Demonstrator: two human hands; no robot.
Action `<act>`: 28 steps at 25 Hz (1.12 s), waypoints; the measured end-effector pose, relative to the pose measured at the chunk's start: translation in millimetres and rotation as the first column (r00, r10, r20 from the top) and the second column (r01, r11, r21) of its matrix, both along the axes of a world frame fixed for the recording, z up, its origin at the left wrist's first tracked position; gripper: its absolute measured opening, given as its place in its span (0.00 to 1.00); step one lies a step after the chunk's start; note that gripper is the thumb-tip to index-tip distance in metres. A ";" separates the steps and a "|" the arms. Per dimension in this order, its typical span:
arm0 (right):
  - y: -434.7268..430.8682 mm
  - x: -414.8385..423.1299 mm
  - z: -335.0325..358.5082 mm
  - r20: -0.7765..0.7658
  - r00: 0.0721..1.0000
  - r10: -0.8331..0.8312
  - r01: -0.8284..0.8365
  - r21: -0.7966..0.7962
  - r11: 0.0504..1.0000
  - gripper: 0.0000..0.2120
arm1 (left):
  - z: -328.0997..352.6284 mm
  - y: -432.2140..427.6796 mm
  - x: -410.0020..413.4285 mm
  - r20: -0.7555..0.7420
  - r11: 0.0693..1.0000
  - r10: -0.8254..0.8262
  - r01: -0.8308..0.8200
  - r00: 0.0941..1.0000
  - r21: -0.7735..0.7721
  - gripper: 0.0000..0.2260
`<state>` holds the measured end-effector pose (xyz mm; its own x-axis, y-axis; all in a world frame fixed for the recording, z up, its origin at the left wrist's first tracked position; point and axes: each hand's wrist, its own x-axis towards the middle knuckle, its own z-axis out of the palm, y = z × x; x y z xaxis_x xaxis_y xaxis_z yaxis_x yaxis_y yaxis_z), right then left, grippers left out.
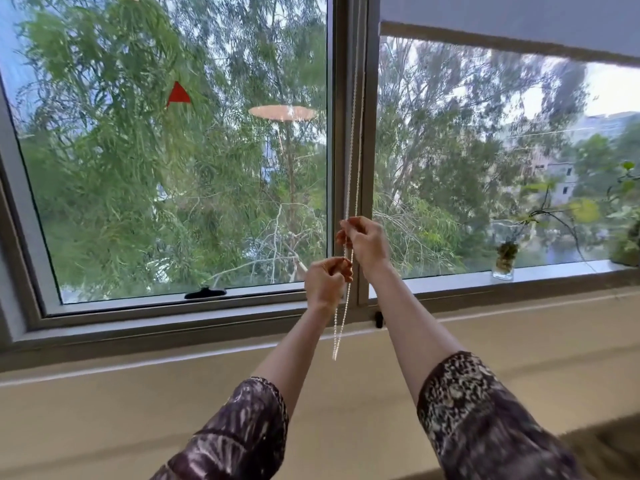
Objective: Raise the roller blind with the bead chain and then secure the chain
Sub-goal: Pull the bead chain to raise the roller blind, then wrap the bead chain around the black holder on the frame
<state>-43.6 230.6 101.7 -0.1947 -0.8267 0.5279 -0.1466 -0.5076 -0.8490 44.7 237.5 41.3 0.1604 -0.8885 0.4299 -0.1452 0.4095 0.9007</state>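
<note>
A white bead chain [352, 140] hangs as a loop down the grey window post between the two panes. My right hand [363, 242] pinches the chain high up, at about mid-window height. Just below and to the left, my left hand [325, 280] grips the same chain. The loop's bottom end [335, 355] dangles free in front of the sill. The grey roller blind [519, 26] covers only the top of the right pane, its bottom bar slanting across the upper right corner.
A small black chain holder [379, 319] sits on the frame under the post. A glass jar with a plant cutting [504, 261] stands on the right sill, with more plants [627, 237] at the far right. A black window latch [205, 292] lies on the left pane's lower frame.
</note>
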 end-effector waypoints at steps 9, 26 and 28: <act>-41.2 19.1 -75.6 -0.035 0.999 -0.005 0.008 0.077 0.997 0.05 | -76.2 -48.3 34.9 0.156 0.999 0.040 -0.044 0.987 0.026 0.08; -160.2 -37.8 -146.3 -0.051 0.992 -0.114 0.114 0.011 0.993 0.05 | -148.1 -165.3 -34.4 0.218 0.998 0.063 -0.055 0.974 -0.044 0.10; -178.4 -50.6 -148.5 -0.068 0.991 -0.114 0.114 -0.016 0.993 0.05 | -162.6 -181.2 -48.1 0.227 0.994 0.081 -0.062 0.970 -0.090 0.10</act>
<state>-94.2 52.2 -46.8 -0.2502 -0.7946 0.5532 -0.2619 -0.4945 -0.8288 -3.5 56.3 -121.3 0.1106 -0.8386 0.5334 -0.3764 0.4613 0.8034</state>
